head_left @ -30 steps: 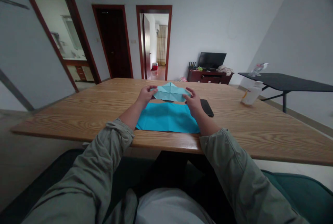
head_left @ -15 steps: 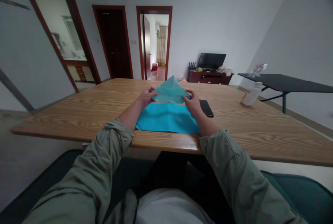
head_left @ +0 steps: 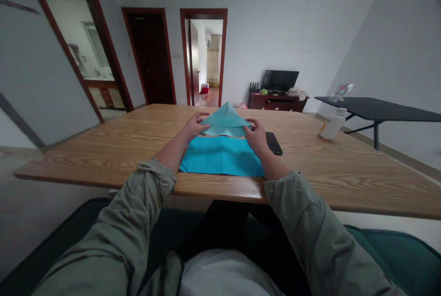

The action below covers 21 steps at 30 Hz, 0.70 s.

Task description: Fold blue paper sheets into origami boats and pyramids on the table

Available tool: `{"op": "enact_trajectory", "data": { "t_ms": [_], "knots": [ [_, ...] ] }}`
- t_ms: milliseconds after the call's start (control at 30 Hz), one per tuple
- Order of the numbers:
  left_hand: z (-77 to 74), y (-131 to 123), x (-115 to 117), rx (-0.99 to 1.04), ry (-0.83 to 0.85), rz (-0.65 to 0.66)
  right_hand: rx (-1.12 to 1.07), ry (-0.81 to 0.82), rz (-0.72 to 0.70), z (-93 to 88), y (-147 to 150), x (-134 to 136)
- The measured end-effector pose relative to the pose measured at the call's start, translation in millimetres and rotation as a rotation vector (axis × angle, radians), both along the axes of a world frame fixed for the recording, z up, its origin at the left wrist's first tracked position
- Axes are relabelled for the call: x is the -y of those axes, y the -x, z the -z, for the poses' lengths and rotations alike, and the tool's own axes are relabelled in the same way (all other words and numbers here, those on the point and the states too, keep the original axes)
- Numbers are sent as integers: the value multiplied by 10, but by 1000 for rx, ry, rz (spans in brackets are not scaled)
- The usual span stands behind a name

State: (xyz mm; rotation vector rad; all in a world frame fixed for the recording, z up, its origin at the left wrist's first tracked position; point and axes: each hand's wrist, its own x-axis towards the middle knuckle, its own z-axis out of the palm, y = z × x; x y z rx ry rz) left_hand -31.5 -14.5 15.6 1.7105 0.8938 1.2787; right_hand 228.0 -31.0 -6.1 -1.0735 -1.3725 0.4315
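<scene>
A light teal paper [head_left: 225, 120], folded to a triangular peak with a band along its bottom, is held up above the table. My left hand [head_left: 196, 127] pinches its left corner between thumb and fingers. At the right corner my right hand [head_left: 254, 131] grips the paper the same way. Beneath and nearer to me, a bright blue sheet [head_left: 222, 156] with a vertical crease down its middle lies flat on the wooden table [head_left: 138, 149].
A black phone-like object [head_left: 274, 143] lies just right of my right hand. Farther right stands a whitish plastic container [head_left: 332, 124]. Beyond it is a black folding table [head_left: 382, 107] with a clear item on top. A screen [head_left: 280, 80] sits on a far cabinet.
The folded paper has shifted slightly left at its peak, and its left part tilts a little differently. The fingers of my left hand have spread slightly over the paper's edge. The blue sheet has not moved.
</scene>
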Motion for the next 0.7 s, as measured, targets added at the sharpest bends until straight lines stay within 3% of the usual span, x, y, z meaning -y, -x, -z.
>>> {"op": "enact_trajectory", "data": {
  "t_ms": [167,467,700],
  "knots": [
    [60,-5,-8,-203,-68,73,33,-17,18,-24,-1,18],
    [96,28,-81,-520,-263,-165,157,-78,70,-6,-23,-12],
    [36,45,-68,-464,-544,-304,196,-30,60,-13,4,5]
  ]
}}
